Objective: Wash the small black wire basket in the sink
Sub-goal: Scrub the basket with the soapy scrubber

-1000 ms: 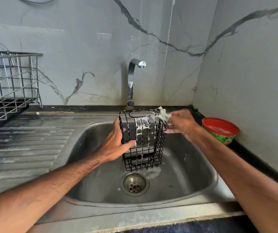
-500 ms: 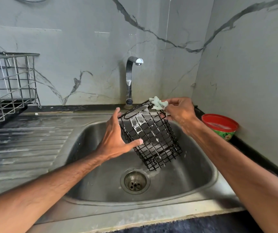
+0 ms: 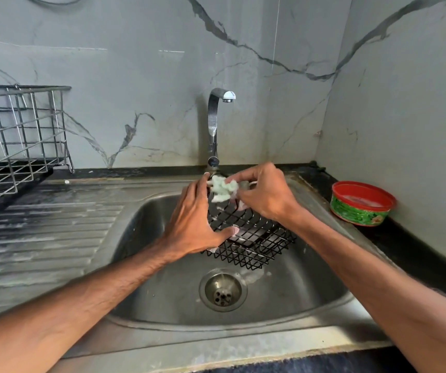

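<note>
The small black wire basket hangs tilted over the steel sink, its open top turned away from me toward the tap. My left hand grips its left side, thumb pressed on the lower wire face. My right hand pinches a pale green scrubber against the basket's upper rim. White soap foam clings to some wires. Both hands hide the basket's top part.
A chrome tap stands behind the sink, with no water running. A red-rimmed green tub of soap sits on the dark counter at right. A steel dish rack stands at far left by the ribbed drainboard. The drain lies below the basket.
The basket has tipped from upright to steeply tilted, top away from me. My right hand brought the scrubber onto its upper rim, and my left hand closed round its side.
</note>
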`<state>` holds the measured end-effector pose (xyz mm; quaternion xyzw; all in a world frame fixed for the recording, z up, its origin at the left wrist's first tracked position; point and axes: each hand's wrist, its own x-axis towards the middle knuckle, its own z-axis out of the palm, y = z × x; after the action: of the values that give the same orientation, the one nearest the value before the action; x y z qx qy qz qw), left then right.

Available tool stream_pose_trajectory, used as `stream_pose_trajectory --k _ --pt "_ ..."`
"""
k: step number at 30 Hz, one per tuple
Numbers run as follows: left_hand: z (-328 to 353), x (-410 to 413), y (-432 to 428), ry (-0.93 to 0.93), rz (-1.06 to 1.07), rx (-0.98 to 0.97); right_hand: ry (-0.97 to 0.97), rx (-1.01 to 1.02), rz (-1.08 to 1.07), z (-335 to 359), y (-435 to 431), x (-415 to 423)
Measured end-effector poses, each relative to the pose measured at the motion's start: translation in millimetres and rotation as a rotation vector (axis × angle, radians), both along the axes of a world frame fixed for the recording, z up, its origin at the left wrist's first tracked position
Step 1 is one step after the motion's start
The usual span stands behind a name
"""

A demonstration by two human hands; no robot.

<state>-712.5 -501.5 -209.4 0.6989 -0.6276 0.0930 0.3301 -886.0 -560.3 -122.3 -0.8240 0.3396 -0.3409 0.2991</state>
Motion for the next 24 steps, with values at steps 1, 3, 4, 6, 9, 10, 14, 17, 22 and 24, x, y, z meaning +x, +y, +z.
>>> stream_pose_trajectory --k 1,3,4,6,9,10,14,17,22,24 --pt "-1 1 0 0.01 -0.008 0.015 0.038 -0.039 0.029 -3 1 1" --pt "-4 2 2 0.028 0.001 0.036 0.083 -0.07 0.073 -6 0 3" --pt "-5 3 1 0.036 0.008 0.032 0.089 -0.064 0.083 -5 -1 2" --pt "-4 2 1 0.046 0.015 0.021 0.065 -0.051 0.063 -3 -7 -3" --pt "-6 2 1 0.032 0.013 -0.011 0.011 -0.131 -0.077 -3 -20 -11" --pt "-6 2 1 0.027 0.012 -0.027 0.013 -0.174 -0.131 -6 -25 -14" --pt "-7 1 0 0.003 0.002 -0.081 0.095 -0.178 -0.207 -22 -31 -13" --pt "-8 -2 0 -0.002 -0.003 -0.087 0.092 -0.251 -0.11 -26 -13 4" --pt "-9 1 0 -0.047 -0.011 -0.138 0.022 -0.497 0.082 -18 14 28" --pt "-10 2 0 -0.048 -0.025 -0.16 0.074 -0.554 0.139 -20 15 29"
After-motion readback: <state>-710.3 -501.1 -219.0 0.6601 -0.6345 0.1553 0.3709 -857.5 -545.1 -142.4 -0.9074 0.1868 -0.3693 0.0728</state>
